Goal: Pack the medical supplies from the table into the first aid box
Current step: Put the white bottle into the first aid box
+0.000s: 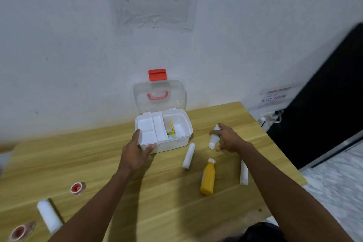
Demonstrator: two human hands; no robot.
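With the left hand (137, 148) lying open against the front left corner of the open first aid box (183, 135), the right hand (225, 137) is closing loosely over the white bottle (214, 139) lying right of the box, and should grip its body firmly before lifting it into the box's empty right compartment.

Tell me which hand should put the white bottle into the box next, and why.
Right. The right hand is already on the white bottle, just right of the first aid box, beside its open right compartment. The left hand is steadying the box's front left corner.
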